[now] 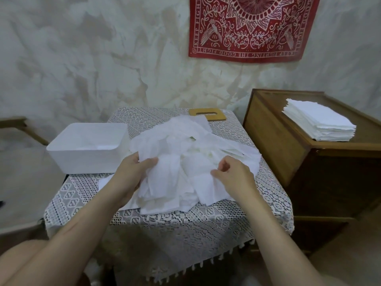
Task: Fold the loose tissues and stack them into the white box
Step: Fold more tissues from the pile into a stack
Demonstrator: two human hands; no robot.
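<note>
Head cam — L hand, R hand grip tissues

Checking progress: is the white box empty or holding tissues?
Empty, as far as visible: the white box shows only bare interior; the loose tissues lie heaped beside it.

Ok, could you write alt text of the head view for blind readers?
A left hand and right hand grip a loose pile of white tissues on a lace-covered table; an open white box stands at the left. A neat tissue stack sits on a wooden cabinet.
</note>
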